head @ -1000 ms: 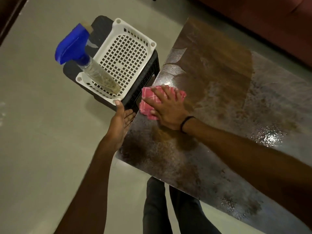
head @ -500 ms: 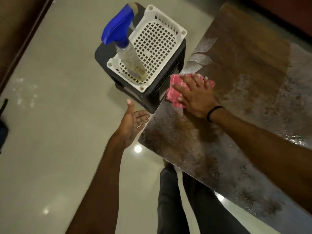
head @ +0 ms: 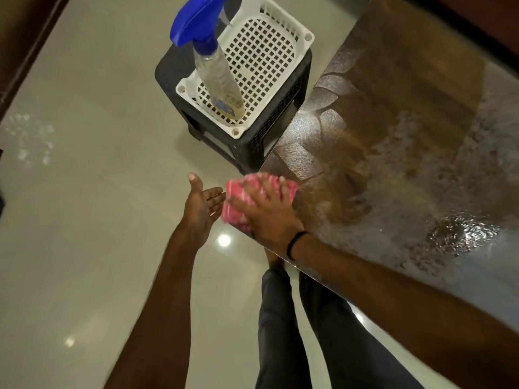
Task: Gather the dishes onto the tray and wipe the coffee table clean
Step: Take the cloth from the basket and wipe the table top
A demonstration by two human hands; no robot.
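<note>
We're pressing our right hand (head: 266,211) down on the pink checked cloth (head: 238,199), fingers spread flat over it, right at the wet coffee table's (head: 393,136) near corner. Our left hand (head: 200,206) is hovering just off the edge, palm up, fingers relaxed and holding nothing. The white tray (head: 307,37) is sitting on the black stool (head: 252,147), carrying a spray bottle (head: 219,74).

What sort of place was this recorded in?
Most likely a home living room: a low, glossy coffee table wiped with a pink cloth, a polished tile floor, and a spray bottle in a white basket on a black stool.
</note>
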